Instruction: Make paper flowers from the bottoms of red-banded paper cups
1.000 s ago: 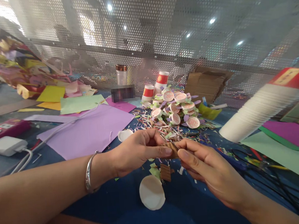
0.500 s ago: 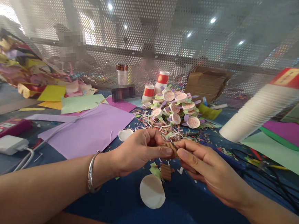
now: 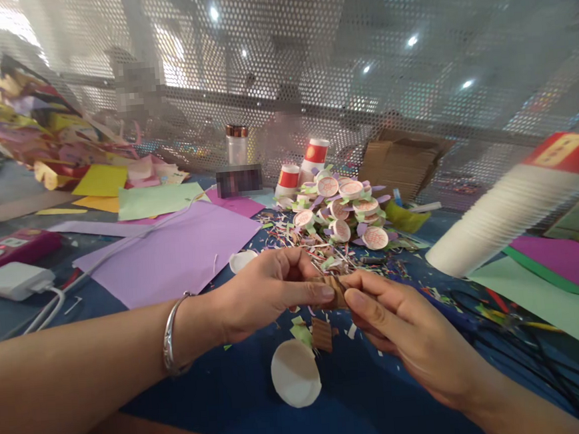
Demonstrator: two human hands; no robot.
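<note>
A small piece of brown corrugated cardboard (image 3: 336,292) is pinched between both hands above the blue table. My left hand (image 3: 275,290), with a silver bangle at the wrist, grips its left end between thumb and fingers. On its right end my right hand (image 3: 395,316) is closed, thumb on top. The fingers cover part of the piece. Below the hands lie another square of corrugated cardboard (image 3: 321,335), a scrap of pale green paper (image 3: 302,332) and a round white paper disc (image 3: 296,374).
Behind the hands rises a pile of small decorated paper discs (image 3: 339,210) amid coloured paper shreds. A tilted stack of paper cups (image 3: 499,210) stands right, near black cables (image 3: 525,352). Purple paper (image 3: 177,252) and a white charger (image 3: 14,281) lie left. A perforated metal screen (image 3: 307,55) closes the back.
The cardboard piece has turned slightly between my fingers, so more of its flat face shows. Both hands stay almost in the same place.
</note>
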